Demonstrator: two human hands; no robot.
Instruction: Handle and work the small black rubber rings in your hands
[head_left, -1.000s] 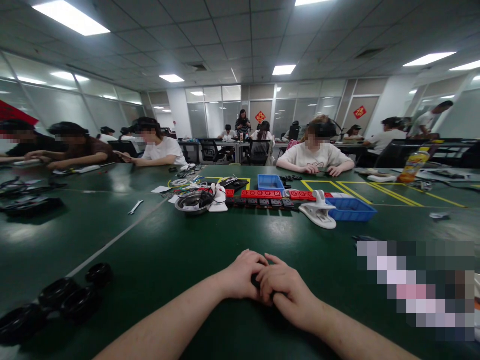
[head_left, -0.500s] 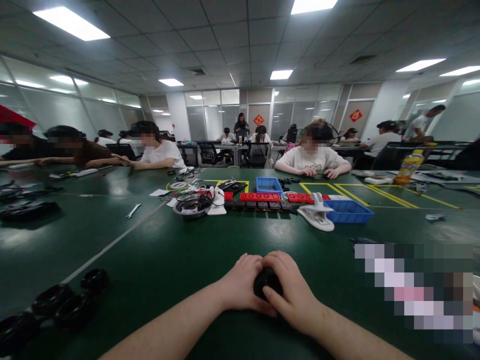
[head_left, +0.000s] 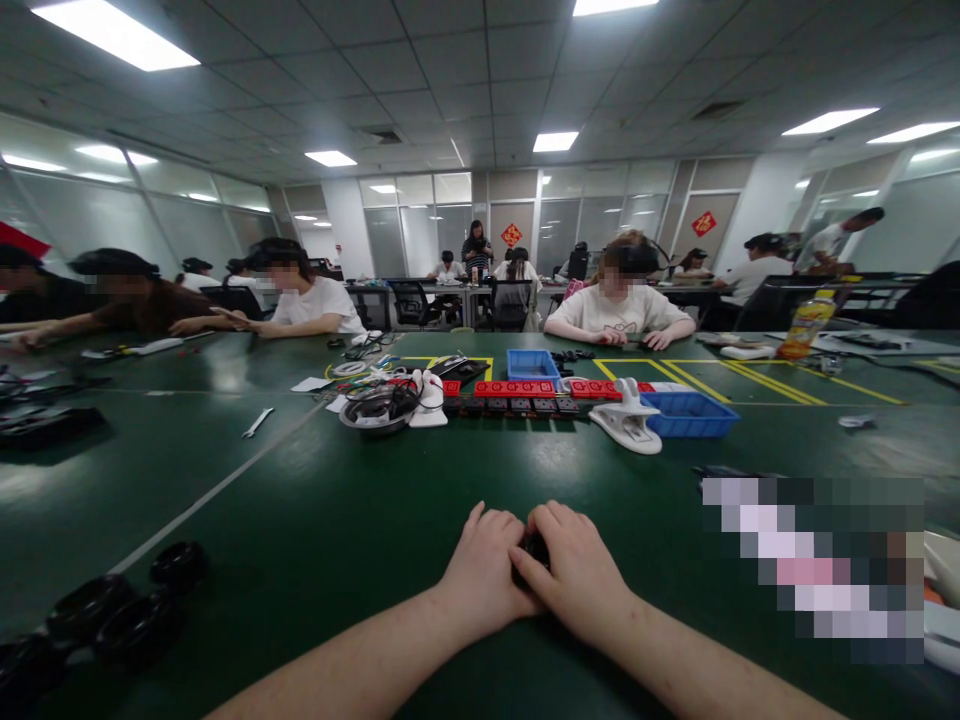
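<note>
Near the front middle of the green table (head_left: 360,540), my left hand (head_left: 491,565) and my right hand (head_left: 570,565) are cupped together around a small black object (head_left: 536,548). Fingers of both hands wrap over it, so only a dark patch shows between them. My right thumb lies across the gap towards my left hand. What the object is cannot be made out.
Several black rings (head_left: 135,625) lie at the front left, with a wrench (head_left: 258,422) farther back. Across the middle stand a metal bowl (head_left: 375,415), red blocks (head_left: 517,388), a white clamp (head_left: 628,425) and a blue bin (head_left: 690,415). A person (head_left: 622,300) sits opposite.
My hands have closed farther over the black object, which shows less than before. My right thumb has moved up and left. The whole view has shifted slightly.
</note>
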